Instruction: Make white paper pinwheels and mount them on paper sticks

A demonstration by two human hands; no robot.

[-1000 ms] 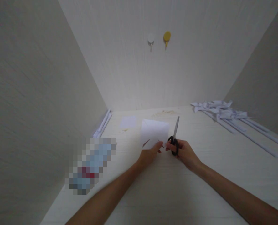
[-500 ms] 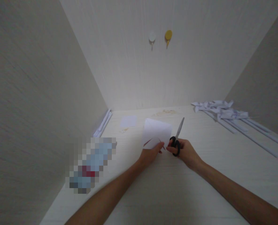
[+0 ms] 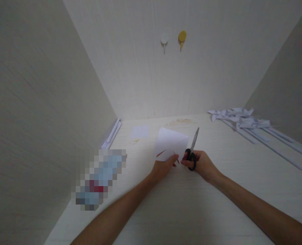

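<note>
A white sheet of paper [image 3: 170, 139] with slits cut into it is in my left hand [image 3: 164, 164], which grips its lower edge between thumb and fingers. Dark gaps show where the cut flaps part. Looped on my right hand [image 3: 200, 165] is a pair of scissors [image 3: 191, 154] with black handles, its closed blades pointing up and away from me. My right fingertips are at the lower right corner of the paper and seem to pinch it, though the contact is too small to be sure.
Paper pinwheels [image 3: 242, 119] on rolled sticks lie at the right. Rolled paper tubes [image 3: 112, 134] rest by the left wall. A small paper square [image 3: 140, 131], rubber bands [image 3: 135, 141] and a pixelated object [image 3: 100, 180] lie on the left. Two hooks [image 3: 182, 36] hang on the back wall.
The paper's upper right part has spread a little to the right and lies flatter. Both hands keep nearly the same place, and the scissors have barely shifted.
</note>
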